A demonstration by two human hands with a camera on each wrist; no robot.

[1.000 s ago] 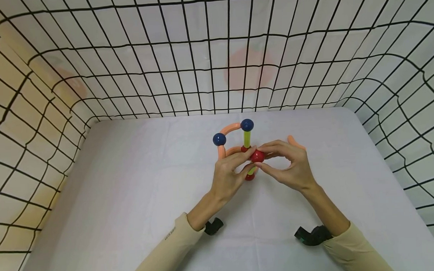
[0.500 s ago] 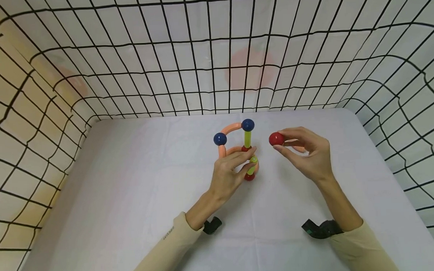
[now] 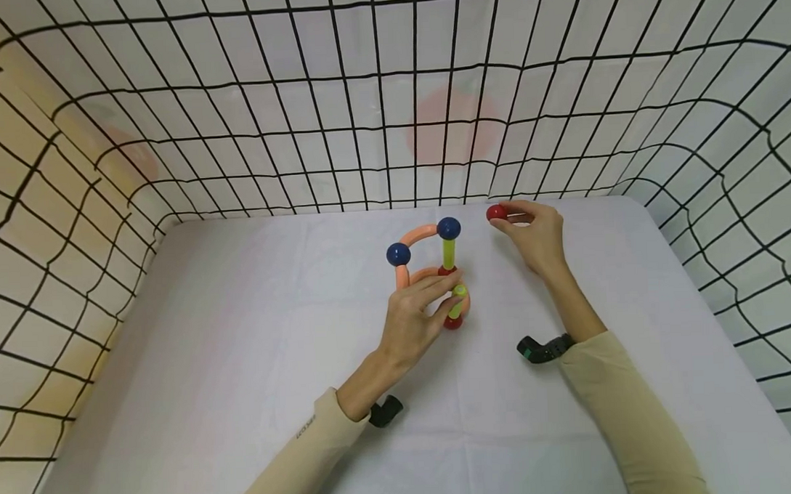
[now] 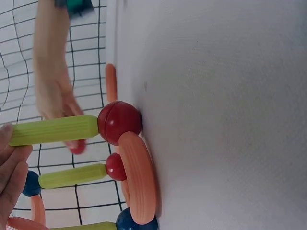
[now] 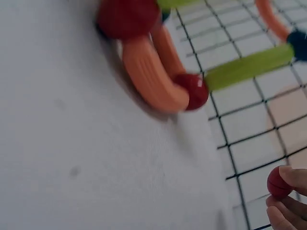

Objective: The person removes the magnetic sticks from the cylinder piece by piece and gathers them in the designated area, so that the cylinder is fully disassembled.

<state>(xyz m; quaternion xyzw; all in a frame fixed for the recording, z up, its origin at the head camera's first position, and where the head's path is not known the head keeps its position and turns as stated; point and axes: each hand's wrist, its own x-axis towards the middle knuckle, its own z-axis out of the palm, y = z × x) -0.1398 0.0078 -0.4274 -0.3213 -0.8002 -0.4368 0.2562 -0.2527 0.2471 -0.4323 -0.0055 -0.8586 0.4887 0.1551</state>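
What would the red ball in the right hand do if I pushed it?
Set down, the red ball would probably roll, because it looks round all over. It may be a bit slippery, since it looks smooth and shiny. It's likely hard, not squishy: the right hand pinches it and no dent shows.

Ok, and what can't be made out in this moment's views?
Head: part of the structure, hidden behind the left hand.
Head: left sleeve lettering, too small to read.
Left wrist: the right hand, blurred and partly covered by the green stick.
Right wrist: the nearer red ball, blurred and cut off by the top edge.
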